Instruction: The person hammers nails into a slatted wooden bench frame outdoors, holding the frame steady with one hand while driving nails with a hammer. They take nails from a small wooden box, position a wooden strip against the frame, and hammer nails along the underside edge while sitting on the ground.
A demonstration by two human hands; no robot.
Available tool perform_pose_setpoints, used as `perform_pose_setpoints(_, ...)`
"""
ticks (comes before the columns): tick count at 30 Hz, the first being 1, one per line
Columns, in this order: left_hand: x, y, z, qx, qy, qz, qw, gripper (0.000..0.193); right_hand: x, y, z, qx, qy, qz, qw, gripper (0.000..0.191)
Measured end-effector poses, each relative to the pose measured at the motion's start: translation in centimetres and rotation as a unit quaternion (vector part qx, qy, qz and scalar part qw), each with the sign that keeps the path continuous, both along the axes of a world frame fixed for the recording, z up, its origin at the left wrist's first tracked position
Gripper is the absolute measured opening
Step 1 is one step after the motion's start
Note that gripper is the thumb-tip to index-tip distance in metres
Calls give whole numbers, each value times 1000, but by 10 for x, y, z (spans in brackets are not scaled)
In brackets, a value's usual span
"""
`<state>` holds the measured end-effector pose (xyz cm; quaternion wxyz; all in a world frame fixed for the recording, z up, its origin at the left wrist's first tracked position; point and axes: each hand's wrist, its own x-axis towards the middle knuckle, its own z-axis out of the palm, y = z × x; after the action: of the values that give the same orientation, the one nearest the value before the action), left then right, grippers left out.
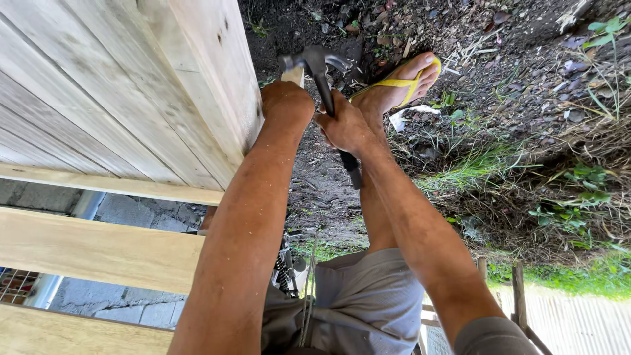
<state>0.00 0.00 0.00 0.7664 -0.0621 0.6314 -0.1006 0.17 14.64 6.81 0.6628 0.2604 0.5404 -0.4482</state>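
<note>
Hammer (323, 79) gripped in closed right hand (344, 125), handle running toward the body, head just beyond left hand (286, 102). Left hand fisted against fence board (197, 85) edge; contents hidden. Foot in yellow sandal (397, 84) close behind.

Single head-worn view, looking steeply down along both forearms, close in. Facing the ground (526, 98) past the hands, wooden plank fence (131, 98) filling the left side. No second view to overlap.

I am seeing no packages, labels, signs or screens anywhere around me at this moment here.
</note>
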Motion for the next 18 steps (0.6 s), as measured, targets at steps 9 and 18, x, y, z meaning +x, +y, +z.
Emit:
perform_pose_setpoints(9, 30, -16, -25, -67, -21, 12, 997, 34, 34, 41, -23, -82, 290, 230, 925, 26)
perform_pose_setpoints(18, 38, -19, -37, -84, -27, 11, 996, 35, 25, 47, -49, -141, 232, 263, 926, 30)
